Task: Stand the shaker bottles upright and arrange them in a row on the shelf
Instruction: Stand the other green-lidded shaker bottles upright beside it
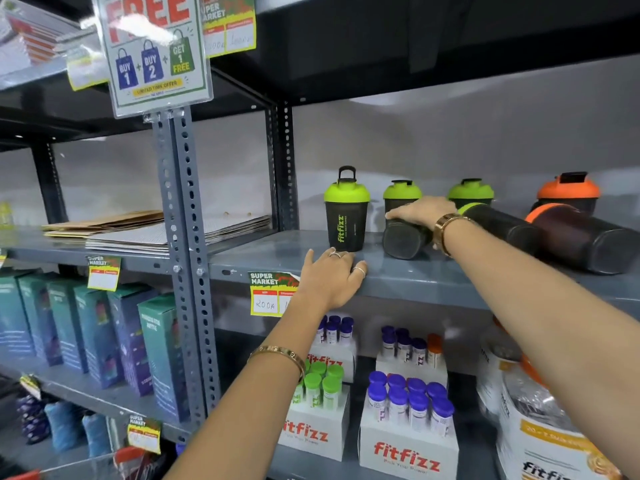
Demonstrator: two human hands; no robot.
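Observation:
One black shaker bottle with a green lid (346,216) stands upright near the front of the grey shelf (415,282). To its right a black shaker bottle (403,240) lies on its side, base toward me, and my right hand (420,211) lies over its top, fingers curled on it. Two more lie on their sides further right: a green-lidded one (502,228) and an orange-lidded one (585,242). Behind them stand two green-lidded shakers (401,192) (470,192) and an orange-lidded one (568,190). My left hand (332,278) rests flat on the shelf's front edge, just below the upright bottle, holding nothing.
A perforated steel upright (187,237) bounds the shelf on the left, with flat cardboard sheets (138,230) beyond it. A price tag (270,294) hangs on the shelf edge. Boxes of fitfizz tubes (408,427) fill the shelf below. The shelf above (415,64) hangs close overhead.

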